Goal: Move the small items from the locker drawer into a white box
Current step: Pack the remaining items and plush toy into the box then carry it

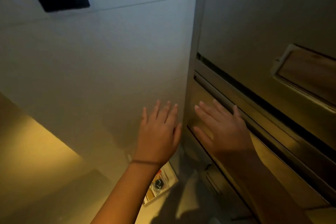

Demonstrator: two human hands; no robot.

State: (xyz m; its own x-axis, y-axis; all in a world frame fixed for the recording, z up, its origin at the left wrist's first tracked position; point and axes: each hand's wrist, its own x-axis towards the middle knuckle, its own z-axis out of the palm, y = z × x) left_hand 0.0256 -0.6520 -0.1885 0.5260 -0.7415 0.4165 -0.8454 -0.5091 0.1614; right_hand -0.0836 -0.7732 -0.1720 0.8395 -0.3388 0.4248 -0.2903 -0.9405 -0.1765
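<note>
The right hand (222,129) lies flat with fingers straight and spread, holding nothing, its fingertips at the ridge along the top of a locker drawer front (201,94) at centre right. The left hand (160,132), a thin band (145,162) at its wrist, is equally flat and empty against the pale wall (91,78) beside the locker. Below it, lower centre, the white box (173,174) sits partly hidden by the forearm, with a few small items (158,184) already in it. The drawer looks closed, its contents unseen. Probably stiff sheet metal, it is best pulled by that top lip. The items seem light and loose, best pinched one at a time or scooped.
</note>
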